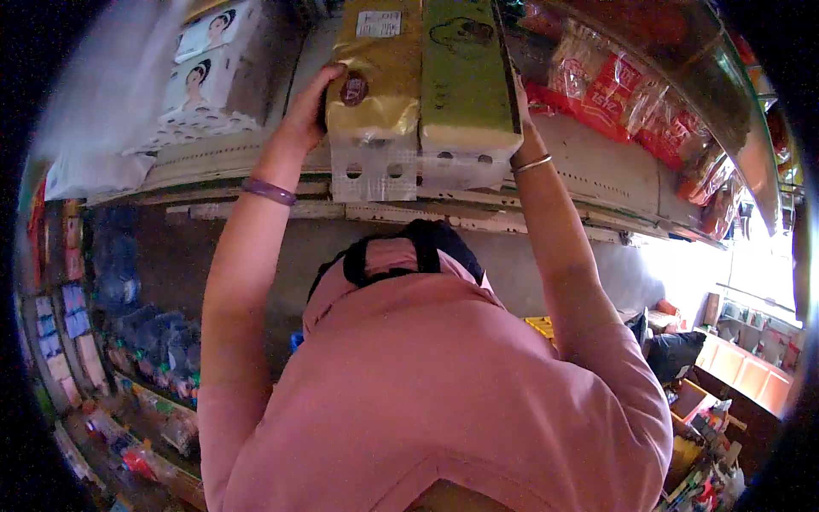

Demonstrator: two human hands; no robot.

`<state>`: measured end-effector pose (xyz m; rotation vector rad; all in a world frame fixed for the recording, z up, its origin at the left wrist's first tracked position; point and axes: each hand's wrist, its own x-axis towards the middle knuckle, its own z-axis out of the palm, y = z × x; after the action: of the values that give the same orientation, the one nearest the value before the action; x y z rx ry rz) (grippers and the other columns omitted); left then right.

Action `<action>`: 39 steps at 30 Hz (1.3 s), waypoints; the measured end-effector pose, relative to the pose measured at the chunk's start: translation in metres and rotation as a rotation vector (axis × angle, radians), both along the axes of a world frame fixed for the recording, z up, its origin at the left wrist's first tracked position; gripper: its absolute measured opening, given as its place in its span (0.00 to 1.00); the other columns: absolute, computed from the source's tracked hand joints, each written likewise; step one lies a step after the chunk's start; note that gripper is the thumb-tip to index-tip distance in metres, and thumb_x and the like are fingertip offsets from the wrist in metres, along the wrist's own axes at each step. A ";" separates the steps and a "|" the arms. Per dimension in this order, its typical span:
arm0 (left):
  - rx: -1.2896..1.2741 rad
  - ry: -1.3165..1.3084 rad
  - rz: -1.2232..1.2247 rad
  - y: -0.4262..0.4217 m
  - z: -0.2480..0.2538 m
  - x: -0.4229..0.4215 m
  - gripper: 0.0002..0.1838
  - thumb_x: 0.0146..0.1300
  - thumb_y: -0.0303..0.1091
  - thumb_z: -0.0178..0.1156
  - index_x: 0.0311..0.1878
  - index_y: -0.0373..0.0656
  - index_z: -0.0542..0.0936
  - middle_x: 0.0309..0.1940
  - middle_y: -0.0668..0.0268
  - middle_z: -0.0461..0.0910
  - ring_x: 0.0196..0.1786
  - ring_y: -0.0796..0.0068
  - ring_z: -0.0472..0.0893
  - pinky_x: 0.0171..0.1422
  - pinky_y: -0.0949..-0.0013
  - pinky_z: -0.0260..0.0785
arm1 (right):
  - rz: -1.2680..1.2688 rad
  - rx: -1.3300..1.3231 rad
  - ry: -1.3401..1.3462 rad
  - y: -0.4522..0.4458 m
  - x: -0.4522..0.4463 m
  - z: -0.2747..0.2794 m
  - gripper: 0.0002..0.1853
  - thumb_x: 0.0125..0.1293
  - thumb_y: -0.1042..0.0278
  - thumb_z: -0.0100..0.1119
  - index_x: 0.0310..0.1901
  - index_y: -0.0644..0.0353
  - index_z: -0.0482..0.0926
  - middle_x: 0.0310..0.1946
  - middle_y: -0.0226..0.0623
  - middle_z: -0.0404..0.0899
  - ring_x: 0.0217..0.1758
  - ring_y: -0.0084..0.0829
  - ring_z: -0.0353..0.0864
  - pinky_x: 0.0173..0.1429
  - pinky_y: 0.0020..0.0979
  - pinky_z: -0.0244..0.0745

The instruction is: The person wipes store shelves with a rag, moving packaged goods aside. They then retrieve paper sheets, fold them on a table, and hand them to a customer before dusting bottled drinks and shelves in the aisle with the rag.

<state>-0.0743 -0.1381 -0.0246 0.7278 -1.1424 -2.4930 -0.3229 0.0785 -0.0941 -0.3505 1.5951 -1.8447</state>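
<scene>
Two long plastic-wrapped packs that look like tissue packs are side by side at the shelf edge, at the top middle of the head view. One is a gold tissue pack [375,98] with a white label and a dark round mark. Beside it is a green tissue pack [465,85] with a dark printed drawing. My left hand [309,111], below a purple bangle, is closed against the gold pack's outer side. My right hand [526,128], above a silver bangle, grips the green pack's outer side, its fingers partly hidden.
White tissue packs [209,77] with a printed figure stand on the shelf [589,166] at left. Red clear-wrapped packets [618,90] lie at right, beside a curved glass-like edge [725,77]. Dark bottles [158,341] stand low at left; an orange crate [751,367] is at lower right.
</scene>
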 end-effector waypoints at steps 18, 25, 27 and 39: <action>-2.024 -0.009 0.168 0.085 0.058 0.024 0.29 0.50 0.45 0.63 0.57 0.51 0.73 0.59 0.66 0.69 0.60 0.65 0.70 0.64 0.59 0.60 | 0.511 0.206 1.931 0.013 0.061 0.153 0.24 0.64 0.55 0.53 0.57 0.61 0.69 0.50 0.48 0.75 0.53 0.46 0.75 0.58 0.44 0.68; -2.107 0.107 0.051 0.116 0.033 0.003 0.19 0.51 0.30 0.55 0.49 0.50 0.78 0.52 0.73 0.75 0.59 0.70 0.70 0.64 0.60 0.61 | 0.456 0.820 1.469 -0.103 -0.049 0.090 0.22 0.64 0.51 0.50 0.53 0.60 0.72 0.50 0.50 0.73 0.54 0.47 0.72 0.59 0.44 0.65; -2.106 0.095 0.047 0.118 0.035 0.003 0.19 0.51 0.30 0.54 0.49 0.50 0.78 0.52 0.72 0.75 0.58 0.70 0.71 0.64 0.60 0.61 | 0.418 0.889 1.483 -0.119 -0.067 0.072 0.22 0.64 0.52 0.51 0.52 0.60 0.72 0.50 0.49 0.73 0.54 0.46 0.72 0.59 0.43 0.65; -2.053 0.023 -0.033 0.119 0.033 0.015 0.20 0.49 0.28 0.56 0.48 0.50 0.79 0.52 0.72 0.76 0.58 0.69 0.71 0.64 0.59 0.61 | 0.799 0.298 1.491 -0.019 0.058 0.163 0.16 0.61 0.61 0.52 0.48 0.59 0.74 0.50 0.45 0.74 0.56 0.38 0.72 0.61 0.37 0.65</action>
<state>-0.0597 -0.0187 0.0080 -0.0330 -2.5407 -0.3036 -0.2654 0.0597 0.0691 -2.1597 1.9801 -0.5263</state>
